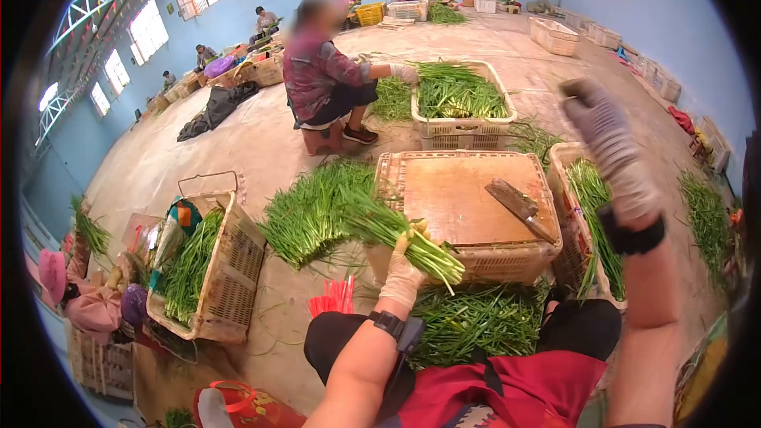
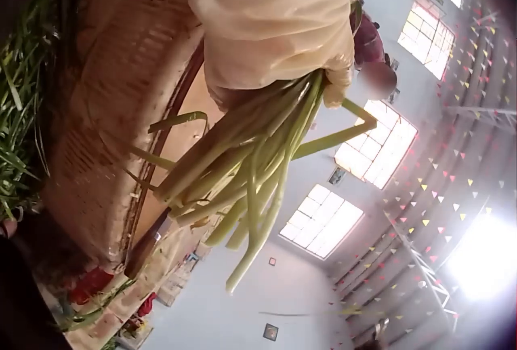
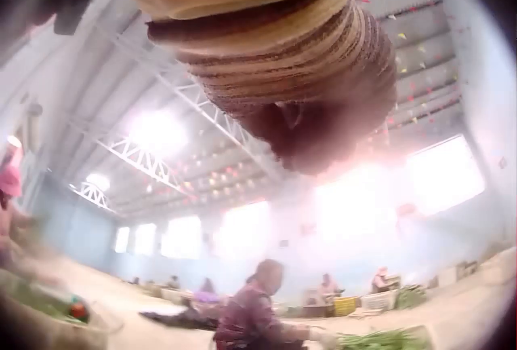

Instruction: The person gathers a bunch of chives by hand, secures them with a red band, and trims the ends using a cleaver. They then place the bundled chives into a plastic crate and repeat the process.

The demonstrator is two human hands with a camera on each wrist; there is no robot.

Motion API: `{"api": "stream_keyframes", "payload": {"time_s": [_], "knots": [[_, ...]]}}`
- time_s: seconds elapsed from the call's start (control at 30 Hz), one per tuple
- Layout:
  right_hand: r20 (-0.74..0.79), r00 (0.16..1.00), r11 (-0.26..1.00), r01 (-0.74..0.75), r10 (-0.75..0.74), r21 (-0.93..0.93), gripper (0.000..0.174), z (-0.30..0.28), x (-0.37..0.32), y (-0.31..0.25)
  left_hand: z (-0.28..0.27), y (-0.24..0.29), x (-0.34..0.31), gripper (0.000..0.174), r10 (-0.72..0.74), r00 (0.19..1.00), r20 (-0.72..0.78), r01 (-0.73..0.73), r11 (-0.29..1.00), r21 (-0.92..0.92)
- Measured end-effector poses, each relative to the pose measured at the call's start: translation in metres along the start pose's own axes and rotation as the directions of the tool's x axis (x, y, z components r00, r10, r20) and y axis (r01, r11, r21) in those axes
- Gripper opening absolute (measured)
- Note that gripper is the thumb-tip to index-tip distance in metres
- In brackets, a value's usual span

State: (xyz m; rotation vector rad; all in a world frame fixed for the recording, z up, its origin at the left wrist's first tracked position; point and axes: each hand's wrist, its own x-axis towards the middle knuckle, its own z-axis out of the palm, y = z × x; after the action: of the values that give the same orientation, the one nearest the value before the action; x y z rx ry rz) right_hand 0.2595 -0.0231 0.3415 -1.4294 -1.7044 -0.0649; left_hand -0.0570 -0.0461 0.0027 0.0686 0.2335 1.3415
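My gloved left hand (image 1: 404, 269) grips a bunch of chives (image 1: 380, 230) near the pale stem ends, above the front left edge of an upturned crate with a wooden board (image 1: 452, 198) on it. In the left wrist view the cut stems (image 2: 242, 172) hang unevenly out of the glove, some bent. A wide-bladed knife (image 1: 519, 210) lies on the board's right side. High at the right, my gloved right hand (image 1: 606, 135) is raised clear of the board. Its fingers look bent in the right wrist view (image 3: 299, 107), blurred, with nothing visible in them.
Loose chives (image 1: 317, 214) are heaped left of the board, more leaves (image 1: 476, 325) before my lap. Filled crates stand left (image 1: 238, 269) and right (image 1: 567, 158). Red strips (image 1: 333, 297) lie by my knee. A person (image 1: 321, 71) sits ahead beside another full crate (image 1: 464, 123).
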Motion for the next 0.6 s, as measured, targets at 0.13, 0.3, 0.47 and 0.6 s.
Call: {"api": "stream_keyframes", "payload": {"time_s": [0.13,0.3,0.47,0.6], "knots": [[0.204,0.977,0.97,0.016,-0.067,0.242,0.021,0.108,-0.11,-0.048,0.033,-0.011,-0.021,0.047,-0.112,0.994,-0.015,0.113,0.985,0.129],[0.604,0.755,0.962,-0.262,0.256,-0.08,0.033,0.18,-0.225,-0.024,0.002,-0.01,-0.015,0.058,-0.184,0.983,0.02,0.182,0.98,0.079],[0.63,0.707,0.932,-0.354,0.323,-0.08,0.03,0.184,-0.242,-0.012,0.026,-0.009,-0.032,0.07,-0.308,0.923,0.232,0.324,0.945,-0.037],[0.76,0.646,0.994,0.018,0.069,-0.105,0.027,0.166,-0.242,-0.028,0.023,-0.023,-0.028,0.045,-0.192,0.981,0.026,0.191,0.981,0.021]]}}
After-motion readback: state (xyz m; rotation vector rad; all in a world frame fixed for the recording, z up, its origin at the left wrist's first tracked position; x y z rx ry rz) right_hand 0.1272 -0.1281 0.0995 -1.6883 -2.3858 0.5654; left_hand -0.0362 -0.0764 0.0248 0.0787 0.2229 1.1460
